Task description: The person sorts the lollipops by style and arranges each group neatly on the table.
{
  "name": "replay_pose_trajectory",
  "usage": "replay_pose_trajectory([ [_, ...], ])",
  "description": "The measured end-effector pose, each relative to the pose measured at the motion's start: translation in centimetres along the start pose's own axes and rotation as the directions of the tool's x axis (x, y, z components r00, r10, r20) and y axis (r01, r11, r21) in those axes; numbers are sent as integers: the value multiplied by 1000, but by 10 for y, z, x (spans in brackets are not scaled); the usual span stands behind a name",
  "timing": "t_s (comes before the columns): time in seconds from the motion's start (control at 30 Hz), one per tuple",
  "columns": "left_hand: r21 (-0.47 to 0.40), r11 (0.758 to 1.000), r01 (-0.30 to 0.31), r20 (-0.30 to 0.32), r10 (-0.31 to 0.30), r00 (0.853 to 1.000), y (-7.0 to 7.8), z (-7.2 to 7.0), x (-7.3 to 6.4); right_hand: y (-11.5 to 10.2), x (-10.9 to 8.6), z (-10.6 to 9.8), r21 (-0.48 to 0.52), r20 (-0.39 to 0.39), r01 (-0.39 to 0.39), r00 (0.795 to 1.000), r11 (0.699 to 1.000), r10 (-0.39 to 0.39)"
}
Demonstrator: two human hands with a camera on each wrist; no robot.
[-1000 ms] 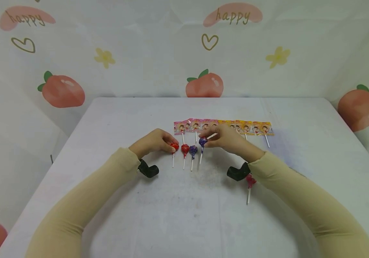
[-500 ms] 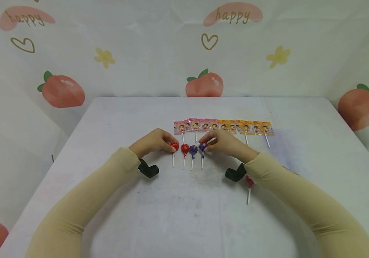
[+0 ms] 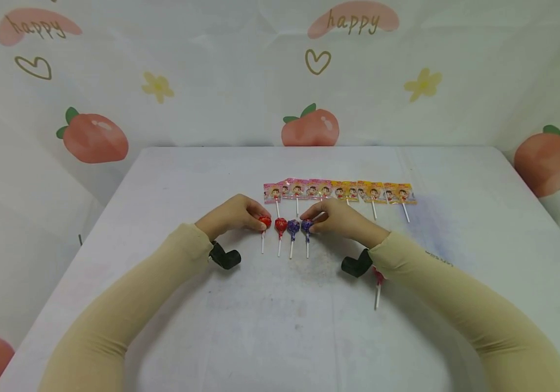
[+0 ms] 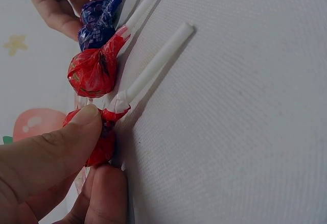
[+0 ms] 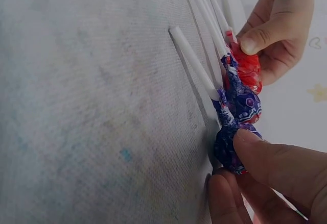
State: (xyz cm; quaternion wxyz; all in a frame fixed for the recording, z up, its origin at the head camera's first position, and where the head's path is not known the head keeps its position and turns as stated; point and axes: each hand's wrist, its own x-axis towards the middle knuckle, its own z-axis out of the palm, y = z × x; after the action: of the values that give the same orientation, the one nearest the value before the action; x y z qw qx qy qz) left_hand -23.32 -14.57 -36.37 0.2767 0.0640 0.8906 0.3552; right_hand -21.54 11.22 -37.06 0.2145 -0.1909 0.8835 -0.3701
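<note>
My left hand (image 3: 237, 213) pinches the wrapped head of a red lollipop (image 4: 104, 150) between thumb and fingers, its white stick lying toward me. At the other end of a short row, my right hand (image 3: 340, 220) pinches the head of a purple lollipop (image 5: 230, 150). Between the two hands lie a second red lollipop (image 3: 281, 225) and a second purple lollipop (image 3: 293, 227), side by side with sticks pointing the same way. In the left wrist view the inner red lollipop (image 4: 93, 73) sits right beside the held one.
Behind the hands runs a row of flat-wrapped lollipops, pink packets (image 3: 297, 189) at left and yellow packets (image 3: 374, 191) at right. Another red lollipop (image 3: 379, 275) lies partly under the right sleeve. A peach-printed cloth (image 3: 221, 81) hangs behind the white table (image 3: 260, 326).
My right hand has lowered the purple lollipop toward me, into line with the other three, and its stick now points straight toward me. The left hand has stayed put.
</note>
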Motion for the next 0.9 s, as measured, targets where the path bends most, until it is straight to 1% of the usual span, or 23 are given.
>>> replay_pose_trajectory([
  [0.47, -5, 1000, -1, -2, 1, 1000, 1, 0, -1, -3, -1, 0, 22, 7, -26, 1000, 999, 26],
  [0.67, -9, 1000, -3, 3, 3, 1000, 1, 0, -1, -2, -2, -1, 53, 23, -22, 1000, 998, 21],
  [0.9, 2, 1000, 1, -2, -1, 1000, 0, 0, 0, -5, -9, -5, 40, -7, -39, 999, 998, 39],
])
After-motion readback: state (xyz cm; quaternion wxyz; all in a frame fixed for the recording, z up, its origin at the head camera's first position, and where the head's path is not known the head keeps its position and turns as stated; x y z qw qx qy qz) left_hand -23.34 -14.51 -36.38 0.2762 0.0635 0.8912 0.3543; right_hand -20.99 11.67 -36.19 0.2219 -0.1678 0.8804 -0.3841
